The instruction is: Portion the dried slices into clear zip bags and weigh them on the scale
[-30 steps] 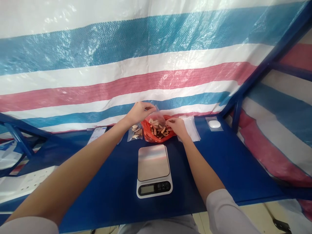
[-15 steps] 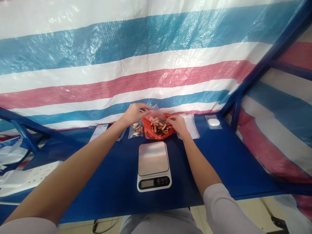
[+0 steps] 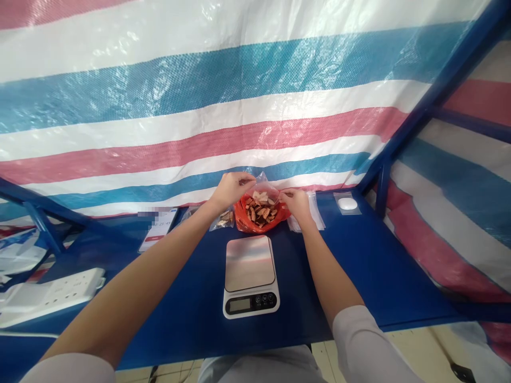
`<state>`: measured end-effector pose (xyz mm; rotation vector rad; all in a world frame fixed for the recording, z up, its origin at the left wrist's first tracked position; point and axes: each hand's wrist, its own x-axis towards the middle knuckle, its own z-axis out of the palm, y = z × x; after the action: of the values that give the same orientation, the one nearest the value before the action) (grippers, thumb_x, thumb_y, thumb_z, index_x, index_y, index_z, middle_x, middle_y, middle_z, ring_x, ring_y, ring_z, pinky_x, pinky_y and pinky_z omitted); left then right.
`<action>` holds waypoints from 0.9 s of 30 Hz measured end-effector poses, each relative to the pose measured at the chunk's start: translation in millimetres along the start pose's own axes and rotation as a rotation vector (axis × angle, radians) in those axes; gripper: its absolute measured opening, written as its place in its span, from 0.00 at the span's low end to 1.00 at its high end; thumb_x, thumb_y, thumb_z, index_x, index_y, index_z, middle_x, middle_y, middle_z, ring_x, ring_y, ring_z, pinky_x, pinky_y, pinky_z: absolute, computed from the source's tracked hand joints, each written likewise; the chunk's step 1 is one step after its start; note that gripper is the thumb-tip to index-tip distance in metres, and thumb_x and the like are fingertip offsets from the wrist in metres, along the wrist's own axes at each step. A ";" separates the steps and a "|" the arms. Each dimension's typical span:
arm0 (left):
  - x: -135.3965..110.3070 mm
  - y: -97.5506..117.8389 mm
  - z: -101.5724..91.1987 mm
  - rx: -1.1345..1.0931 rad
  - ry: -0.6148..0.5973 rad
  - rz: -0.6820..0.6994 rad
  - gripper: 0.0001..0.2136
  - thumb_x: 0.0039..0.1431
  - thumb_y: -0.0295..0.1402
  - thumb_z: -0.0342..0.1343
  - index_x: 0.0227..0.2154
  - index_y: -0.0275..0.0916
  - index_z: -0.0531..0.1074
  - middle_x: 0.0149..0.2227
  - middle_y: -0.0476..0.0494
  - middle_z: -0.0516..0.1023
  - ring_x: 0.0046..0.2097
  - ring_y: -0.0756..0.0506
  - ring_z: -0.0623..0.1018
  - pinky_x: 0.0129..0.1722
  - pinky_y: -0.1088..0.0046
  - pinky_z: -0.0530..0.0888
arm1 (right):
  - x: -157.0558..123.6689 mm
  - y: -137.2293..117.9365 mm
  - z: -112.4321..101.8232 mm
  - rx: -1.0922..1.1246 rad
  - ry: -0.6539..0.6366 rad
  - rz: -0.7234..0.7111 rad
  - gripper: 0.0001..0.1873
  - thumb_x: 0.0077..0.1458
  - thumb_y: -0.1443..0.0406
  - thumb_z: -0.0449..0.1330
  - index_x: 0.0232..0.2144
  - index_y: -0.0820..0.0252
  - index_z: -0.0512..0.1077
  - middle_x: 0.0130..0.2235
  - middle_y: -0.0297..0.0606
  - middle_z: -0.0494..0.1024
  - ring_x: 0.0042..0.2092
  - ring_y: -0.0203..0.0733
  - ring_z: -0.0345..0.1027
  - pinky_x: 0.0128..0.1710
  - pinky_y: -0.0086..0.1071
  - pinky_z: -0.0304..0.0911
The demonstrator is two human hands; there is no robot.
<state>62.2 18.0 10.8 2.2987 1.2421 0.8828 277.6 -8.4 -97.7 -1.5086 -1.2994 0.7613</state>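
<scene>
A red plastic bag [image 3: 244, 218] stands with its mouth up behind the scale, full of dried brown slices [image 3: 261, 213]. Over its back part hangs a small clear plastic bag [image 3: 262, 182], with some pale slices showing through or behind it. My left hand [image 3: 233, 189] pinches the clear bag's left edge. At its right edge, the fingers of my right hand [image 3: 297, 205] are closed on the film by the red bag's rim. A white kitchen scale [image 3: 250, 266] with a shiny plate sits in front of the red bag, nothing on it.
Filled clear bags [image 3: 223, 219] lie left of the red bag, partly behind my forearm. A phone [image 3: 159, 229] and a white power strip [image 3: 67, 290] are further left. Flat clear bags [image 3: 317, 213] and a white oval object [image 3: 347, 204] lie right. Striped sheeting [image 3: 199, 117] hangs behind.
My view has shifted slightly. Both hands stay at the clear bag, which now appears spread a little wider between them over the red bag.
</scene>
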 end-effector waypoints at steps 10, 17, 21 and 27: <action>2.3 -10.8 2.8 0.017 0.061 0.023 0.12 0.59 0.41 0.56 0.33 0.40 0.82 0.38 0.43 0.85 0.40 0.42 0.81 0.43 0.68 0.75 | -1.5 9.6 14.1 0.018 -0.121 -0.011 0.08 0.54 0.65 0.62 0.31 0.57 0.83 0.33 0.36 0.85 0.34 0.43 0.80 0.37 0.32 0.76; 4.5 -15.9 0.6 0.001 0.074 0.027 0.13 0.59 0.42 0.57 0.33 0.40 0.81 0.39 0.41 0.85 0.39 0.42 0.81 0.44 0.66 0.76 | -0.7 7.0 14.2 0.050 -0.058 0.032 0.11 0.57 0.63 0.61 0.37 0.59 0.83 0.35 0.38 0.86 0.33 0.43 0.80 0.35 0.32 0.74; -0.6 -23.7 -4.3 -0.039 0.060 0.010 0.15 0.57 0.44 0.60 0.38 0.39 0.81 0.43 0.40 0.85 0.42 0.41 0.82 0.47 0.65 0.77 | -0.1 4.3 10.1 -0.030 0.000 -0.027 0.10 0.56 0.64 0.61 0.36 0.59 0.83 0.36 0.40 0.86 0.38 0.45 0.80 0.40 0.32 0.72; -9.1 -32.0 -11.1 -0.013 0.034 -0.047 0.14 0.56 0.45 0.60 0.36 0.39 0.82 0.42 0.39 0.85 0.42 0.40 0.82 0.47 0.64 0.77 | -0.2 6.8 12.2 -0.119 -0.031 -0.072 0.10 0.57 0.64 0.61 0.33 0.58 0.83 0.37 0.39 0.86 0.39 0.45 0.78 0.41 0.32 0.69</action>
<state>31.6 27.8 -3.1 2.2432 1.2953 0.9142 269.0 -5.2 -108.2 -1.5404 -1.4362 0.6732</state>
